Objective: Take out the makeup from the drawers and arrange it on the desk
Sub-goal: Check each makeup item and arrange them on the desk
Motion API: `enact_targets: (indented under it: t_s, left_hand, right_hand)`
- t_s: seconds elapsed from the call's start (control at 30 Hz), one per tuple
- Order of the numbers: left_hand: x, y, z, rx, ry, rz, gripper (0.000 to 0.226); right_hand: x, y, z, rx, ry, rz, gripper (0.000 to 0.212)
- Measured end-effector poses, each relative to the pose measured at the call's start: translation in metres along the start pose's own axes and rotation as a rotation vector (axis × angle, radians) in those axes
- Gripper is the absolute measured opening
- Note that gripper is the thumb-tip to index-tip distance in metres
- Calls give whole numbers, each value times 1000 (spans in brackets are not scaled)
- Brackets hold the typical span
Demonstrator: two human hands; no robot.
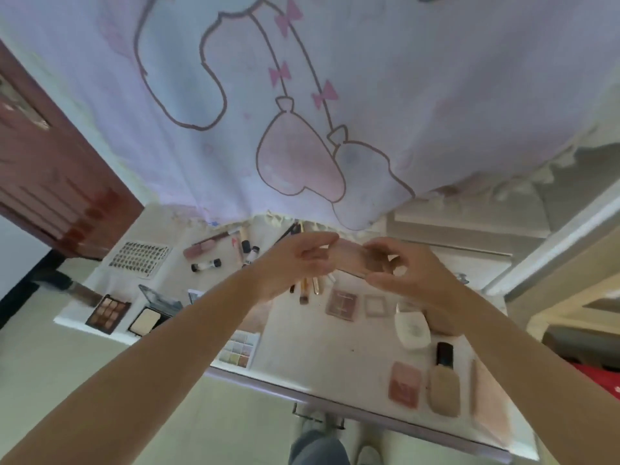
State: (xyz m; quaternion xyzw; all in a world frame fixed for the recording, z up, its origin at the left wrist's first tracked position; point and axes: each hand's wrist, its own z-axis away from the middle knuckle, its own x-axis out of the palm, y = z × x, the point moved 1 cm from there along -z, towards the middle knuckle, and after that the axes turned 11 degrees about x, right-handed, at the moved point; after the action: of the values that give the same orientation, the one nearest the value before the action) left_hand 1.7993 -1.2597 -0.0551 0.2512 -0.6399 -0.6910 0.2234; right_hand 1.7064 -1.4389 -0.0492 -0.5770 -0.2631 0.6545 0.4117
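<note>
Left of frame: brown eyeshadow palette [108, 314] lay on the white desk [352, 360] | centre: left hand [295, 263] pinched one end of a pink palette [352, 258] held above the desk | right hand [412, 273] pinched its other end | lower right: foundation bottle [444, 380] lay flat.

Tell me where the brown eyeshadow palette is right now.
In the head view, the brown eyeshadow palette lies at the desk's left end near its front edge, just left of the open powder compact.

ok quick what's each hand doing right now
Left hand: pinching one end of the pink palette.
Right hand: gripping the palette's other end.
</note>
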Motion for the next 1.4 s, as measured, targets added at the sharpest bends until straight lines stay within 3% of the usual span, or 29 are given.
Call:
enact_targets:
  t_s: [0.23,0.47,0.6,0.67,0.8,0.9,1.03,1.13,1.2,1.3,1.4]
  left_hand:
    - [14,71,5,303,210,132,40]
    - [5,125,3,457,223,127,40]
    - [-10,140,7,486,179,431,55]
    - [-15,143,9,454,129,611,64]
    - [-19,140,12,413,46,759,57]
    - [-20,137,12,366,119,779,43]
    - [-20,132,7,341,334,654,13]
    - [-19,136,10,335,332,545,28]
    - [-20,139,13,331,320,521,17]
    - [-25,136,13,279,394,567,14]
    - [-19,126,13,230,454,491,21]
  right_hand:
    - [-41,-63,2,-155,33,-12,25]
    - [-72,-108,7,-324,85,-52,44]
    - [-74,-117,10,-442,24,-118,49]
    - [-71,-119,10,-527,127,-170,43]
    - [-60,-125,12,-670,471,-64,25]
    - [-60,-131,17,-739,675,30,26]
    - [-57,-138,20,-759,775,149,21]
    - [-50,-140,20,-813,803,241,19]
    - [-49,-136,17,-824,820,261,18]
    - [-47,-126,11,-660,719,78,23]
    - [-33,-120,5,-328,287,-485,45]
